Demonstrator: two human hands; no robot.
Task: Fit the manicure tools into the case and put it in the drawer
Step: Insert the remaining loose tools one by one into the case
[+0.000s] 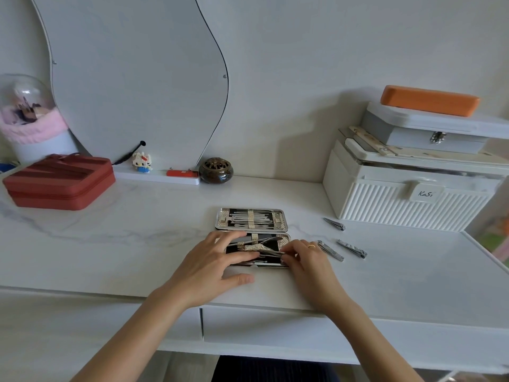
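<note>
White vanity top (110,244): hands (220,260) over open case (252,219), fingers curled.

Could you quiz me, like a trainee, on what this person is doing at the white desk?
1. How many nail clippers lie loose on the desk, outside the case?
2. True or false: the manicure case is closed.
3. Which hand wears a ring: A left, B right?

Key
1. Three: nail clippers.
2. False: the manicure case lies open, with the left hand resting on it.
3. B: the right hand, pinching a tool in the case.
</note>
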